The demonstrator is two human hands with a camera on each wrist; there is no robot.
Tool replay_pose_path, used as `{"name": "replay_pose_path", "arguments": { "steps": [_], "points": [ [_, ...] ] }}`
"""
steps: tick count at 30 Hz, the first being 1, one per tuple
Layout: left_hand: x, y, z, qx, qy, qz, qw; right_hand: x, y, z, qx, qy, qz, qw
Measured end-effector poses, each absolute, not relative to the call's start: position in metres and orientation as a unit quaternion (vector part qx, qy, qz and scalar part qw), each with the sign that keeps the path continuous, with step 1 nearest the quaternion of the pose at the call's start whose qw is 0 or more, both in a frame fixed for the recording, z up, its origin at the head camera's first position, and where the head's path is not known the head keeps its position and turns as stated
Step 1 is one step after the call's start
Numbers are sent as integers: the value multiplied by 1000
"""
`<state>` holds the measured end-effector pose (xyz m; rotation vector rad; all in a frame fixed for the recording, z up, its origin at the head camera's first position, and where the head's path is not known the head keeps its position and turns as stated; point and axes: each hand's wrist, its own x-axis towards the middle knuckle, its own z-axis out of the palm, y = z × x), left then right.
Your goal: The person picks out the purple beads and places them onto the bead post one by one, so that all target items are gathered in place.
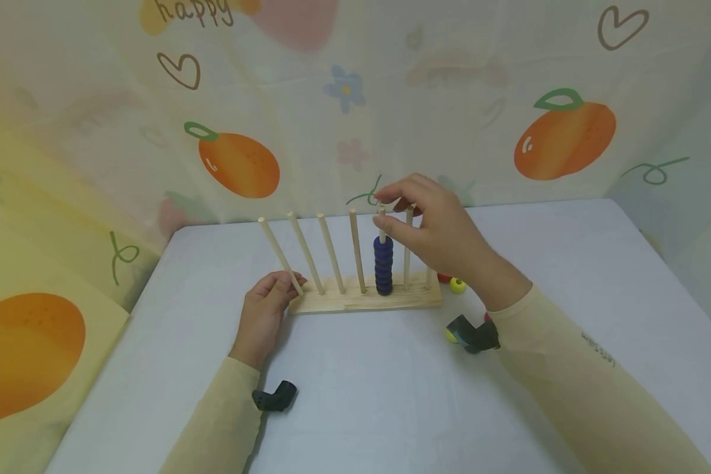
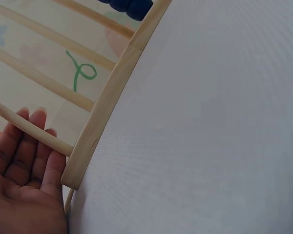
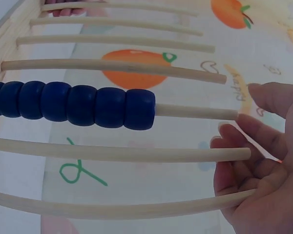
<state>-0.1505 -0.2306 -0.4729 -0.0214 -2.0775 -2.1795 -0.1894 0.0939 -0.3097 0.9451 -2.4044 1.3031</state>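
A wooden rack has a long flat base [image 1: 361, 302] and a row of several upright pegs. Dark blue beads [image 1: 383, 266] are stacked on one peg, whose bare tip [image 3: 200, 111] sticks out above them. At the rack's left end, my left hand [image 1: 265, 309] holds the outermost peg [image 2: 41, 135] low down, fingers behind it and thumb in front. My right hand [image 1: 435, 227] is at the top of the beaded peg, thumb and forefinger apart with no bead between them. Its other fingers reach behind the neighbouring pegs [image 3: 205, 155].
Behind the rack's right end lie a yellow bead [image 1: 457, 286] and a red bead [image 1: 444, 278]. More beads show partly hidden by the right wrist's black camera mount [image 1: 474, 334]. A printed cloth [image 1: 391, 118] hangs behind the white table [image 1: 355, 395].
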Motion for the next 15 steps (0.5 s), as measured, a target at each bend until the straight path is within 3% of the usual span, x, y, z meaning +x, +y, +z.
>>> {"name": "replay_pose_path", "arguments": {
  "steps": [15],
  "points": [
    [-151, -230, -473, -4, -689, -721, 64, -188, 112, -314, 340, -789, 506, 76]
  ]
}}
